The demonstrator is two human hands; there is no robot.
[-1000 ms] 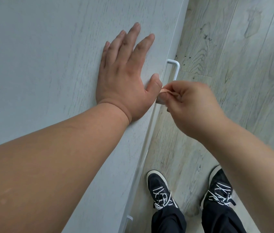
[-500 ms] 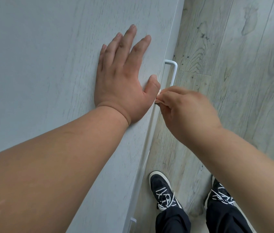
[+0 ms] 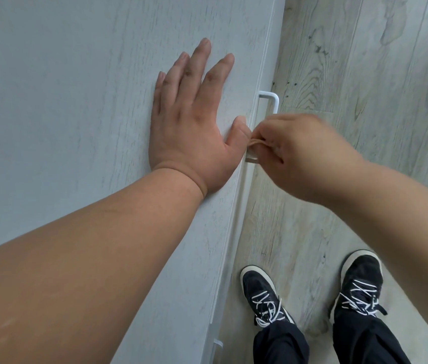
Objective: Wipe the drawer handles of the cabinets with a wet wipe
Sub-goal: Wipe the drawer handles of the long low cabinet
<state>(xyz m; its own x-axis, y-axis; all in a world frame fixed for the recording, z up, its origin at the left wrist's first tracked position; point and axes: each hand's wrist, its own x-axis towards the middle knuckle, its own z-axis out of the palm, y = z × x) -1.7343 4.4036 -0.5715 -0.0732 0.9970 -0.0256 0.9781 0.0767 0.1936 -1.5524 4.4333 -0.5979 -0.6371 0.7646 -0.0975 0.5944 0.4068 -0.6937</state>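
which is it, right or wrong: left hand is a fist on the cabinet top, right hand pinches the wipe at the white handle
Wrong on the fist: in the head view the left hand lies flat, fingers straight, on the cabinet top. The right hand does pinch the wipe at the white handle.

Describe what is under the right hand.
The right hand pinches a wet wipe at the white drawer handle, whose far corner shows. The handle's near part is covered.
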